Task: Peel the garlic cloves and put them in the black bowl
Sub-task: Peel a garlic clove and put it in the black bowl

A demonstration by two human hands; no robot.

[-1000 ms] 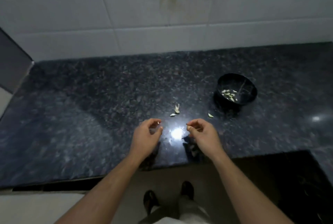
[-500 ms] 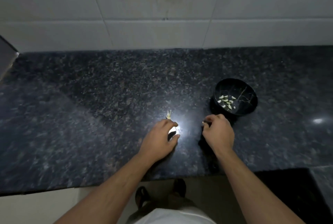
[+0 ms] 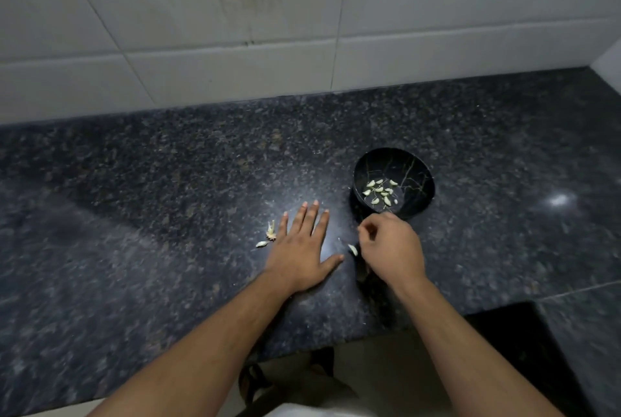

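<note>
- Flat on the counter, my left hand lies with fingers straight, holding nothing.
- Curled loosely, my right hand sits just in front of the black bowl; I cannot tell whether its fingertips pinch anything.
- One garlic clove lies between the hands, long axis running away-left to near-right.
- Peeled cloves sit heaped in the bowl.
- Papery skin scraps lie beside my left little finger; too small to read clearly.
</note>
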